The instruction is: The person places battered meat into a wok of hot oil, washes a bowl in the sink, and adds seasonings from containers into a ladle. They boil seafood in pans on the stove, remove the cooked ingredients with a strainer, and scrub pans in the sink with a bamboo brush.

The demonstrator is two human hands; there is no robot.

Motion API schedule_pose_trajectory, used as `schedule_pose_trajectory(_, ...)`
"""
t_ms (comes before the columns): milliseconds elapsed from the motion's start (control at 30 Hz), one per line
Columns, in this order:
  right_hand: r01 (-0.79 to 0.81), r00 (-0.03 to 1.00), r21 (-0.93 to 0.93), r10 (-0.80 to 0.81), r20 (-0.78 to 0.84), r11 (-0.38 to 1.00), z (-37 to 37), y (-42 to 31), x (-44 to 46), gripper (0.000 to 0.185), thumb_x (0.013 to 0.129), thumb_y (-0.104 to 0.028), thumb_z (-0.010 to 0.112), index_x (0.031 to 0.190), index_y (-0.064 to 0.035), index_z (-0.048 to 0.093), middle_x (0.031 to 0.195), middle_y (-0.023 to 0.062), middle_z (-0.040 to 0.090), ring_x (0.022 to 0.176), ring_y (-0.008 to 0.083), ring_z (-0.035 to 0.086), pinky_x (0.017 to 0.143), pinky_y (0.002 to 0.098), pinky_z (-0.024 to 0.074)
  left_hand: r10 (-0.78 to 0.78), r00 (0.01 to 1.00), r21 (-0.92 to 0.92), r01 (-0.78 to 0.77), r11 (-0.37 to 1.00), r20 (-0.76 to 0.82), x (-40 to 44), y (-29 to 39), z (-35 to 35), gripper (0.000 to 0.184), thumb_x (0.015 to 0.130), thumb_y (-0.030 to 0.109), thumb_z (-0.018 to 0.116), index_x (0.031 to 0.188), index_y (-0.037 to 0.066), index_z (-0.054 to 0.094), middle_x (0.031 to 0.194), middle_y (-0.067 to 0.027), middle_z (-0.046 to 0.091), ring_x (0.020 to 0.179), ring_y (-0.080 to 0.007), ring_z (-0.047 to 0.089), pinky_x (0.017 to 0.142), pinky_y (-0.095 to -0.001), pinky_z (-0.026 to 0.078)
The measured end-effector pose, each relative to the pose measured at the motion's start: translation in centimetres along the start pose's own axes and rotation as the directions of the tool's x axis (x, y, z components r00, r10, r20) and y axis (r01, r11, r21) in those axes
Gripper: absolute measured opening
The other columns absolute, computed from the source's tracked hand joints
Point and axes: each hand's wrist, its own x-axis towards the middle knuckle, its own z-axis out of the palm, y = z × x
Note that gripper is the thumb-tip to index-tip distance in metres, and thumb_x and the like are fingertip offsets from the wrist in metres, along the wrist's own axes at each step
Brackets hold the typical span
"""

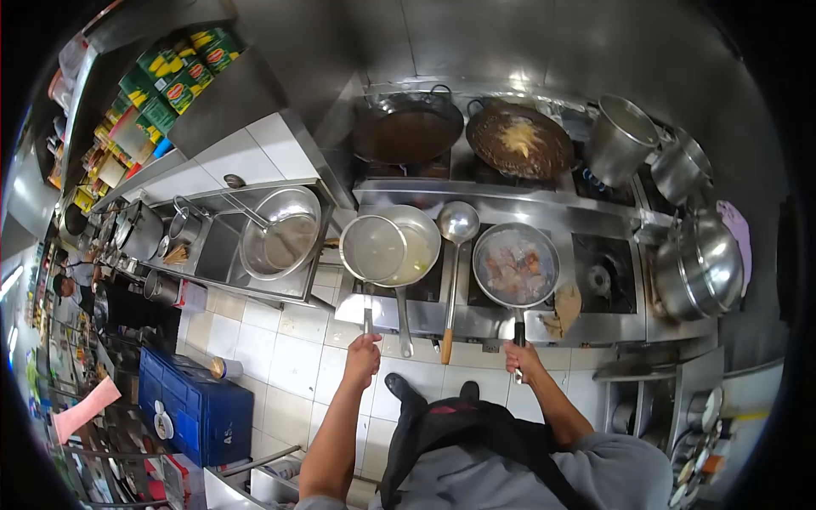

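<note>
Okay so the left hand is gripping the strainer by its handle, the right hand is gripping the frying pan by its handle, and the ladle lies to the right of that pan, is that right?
Not quite: the head view shows the ladle to the left of the frying pan. The left hand does grip the strainer, and the right hand the pan.

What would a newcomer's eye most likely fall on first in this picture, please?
Probably the pan of food right of centre, its handle in the right hand, and the strainer left of it, held by the left hand. Behind them, golden food stands out in a dark wok. The blue box on the floor at lower left may also draw attention.
</note>
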Motion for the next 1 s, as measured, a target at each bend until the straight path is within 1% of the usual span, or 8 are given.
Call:
schedule_pose_trajectory(67,-0.004,1.0,-0.027,0.004,-0.018,1.0,1.2,-1.3,-1.3,0.026,0.086,-0.011,0.069,0.09,-0.0134,0.043,0.056,-0.0044,0.037,0.039,0.0069,0.035,0.036,0.0265,0.0316,-0.072,0.995,0.003,0.072,0.997,0.072,2.8,0.0,0.1,0.028,0.103,0.028,0.042,0.102,0.003,0.055,0.055,0.003,0.038,0.039,-0.0073,0.03,0.033,-0.0245,0.023)
schedule_pose_trajectory(300,-0.05,0.999,-0.125,0.051,0.004,0.991,8.0,-5.6,-3.4,0.024,0.087,-0.009,0.067,0.09,-0.0115,0.043,0.056,-0.0039,0.038,0.039,0.0068,0.034,0.035,0.0267,0.0324,-0.15,0.963,-0.025,0.16,0.987,0.223,6.1,0.0,0.4,0.029,0.103,0.029,0.04,0.102,0.003,0.054,0.055,0.0029,0.039,0.039,-0.0075,0.031,0.034,-0.025,0.024)
schedule_pose_trajectory(400,-0.05,0.995,-0.11,0.058,0.08,0.993,11.0,-6.1,-2.4,0.023,0.087,-0.01,0.067,0.088,-0.011,0.044,0.057,-0.0041,0.038,0.039,0.0067,0.035,0.036,0.0267,0.0324,-0.179,0.951,-0.04,0.195,0.98,0.252,6.6,-0.1,0.3,0.029,0.103,0.029,0.041,0.102,0.003,0.054,0.054,0.003,0.038,0.039,-0.0074,0.031,0.033,-0.0253,0.024)
schedule_pose_trajectory(633,-0.051,0.995,-0.241,0.07,0.071,0.969,16.8,-6.3,0.8,0.023,0.086,-0.009,0.067,0.091,-0.0101,0.044,0.058,-0.0034,0.04,0.041,0.0065,0.036,0.036,0.0265,0.0327,-0.143,0.944,-0.065,0.17,0.983,0.298,7.4,0.3,-0.7,0.025,0.101,0.025,0.042,0.102,0.003,0.054,0.054,0.0033,0.039,0.038,-0.007,0.031,0.033,-0.0251,0.023)
schedule_pose_trajectory(700,-0.054,0.996,-0.287,0.074,0.058,0.956,17.8,-6.2,1.7,0.023,0.086,-0.009,0.067,0.091,-0.0101,0.044,0.058,-0.0036,0.039,0.041,0.0064,0.036,0.036,0.0266,0.0324,-0.188,0.94,-0.08,0.218,0.973,0.284,7.1,0.8,-1.0,0.024,0.099,0.024,0.042,0.102,0.003,0.054,0.055,0.0032,0.04,0.038,-0.0074,0.031,0.033,-0.0256,0.023)
schedule_pose_trajectory(767,-0.072,0.997,-0.346,0.08,0.008,0.935,18.7,-6.3,2.4,0.023,0.086,-0.008,0.067,0.09,-0.0099,0.045,0.057,-0.0035,0.039,0.041,0.0066,0.036,0.036,0.0265,0.0322,-0.194,0.941,-0.091,0.227,0.97,0.279,7.0,0.9,-1.5,0.024,0.099,0.023,0.042,0.102,0.002,0.054,0.055,0.0028,0.04,0.038,-0.0078,0.032,0.033,-0.026,0.023)
schedule_pose_trajectory(900,-0.105,0.994,-0.399,0.111,-0.008,0.911,19.9,-6.1,3.4,0.023,0.086,-0.009,0.067,0.091,-0.0118,0.045,0.057,-0.0038,0.039,0.04,0.0063,0.036,0.036,0.0266,0.0329,-0.219,0.938,-0.088,0.251,0.964,0.269,7.4,1.0,-2.2,0.025,0.1,0.024,0.042,0.103,0.002,0.053,0.056,0.0012,0.04,0.039,-0.0087,0.033,0.033,-0.027,0.023)
schedule_pose_trajectory(1000,-0.094,0.995,-0.43,0.099,-0.01,0.898,20.8,-5.8,3.7,0.023,0.084,-0.007,0.068,0.089,-0.0096,0.046,0.057,-0.0029,0.04,0.041,0.0073,0.038,0.035,0.0265,0.0331,-0.217,0.942,-0.093,0.247,0.965,0.257,7.7,1.0,-2.9,0.025,0.1,0.024,0.042,0.103,0.002,0.053,0.057,0.0006,0.041,0.04,-0.0091,0.033,0.034,-0.0273,0.023)
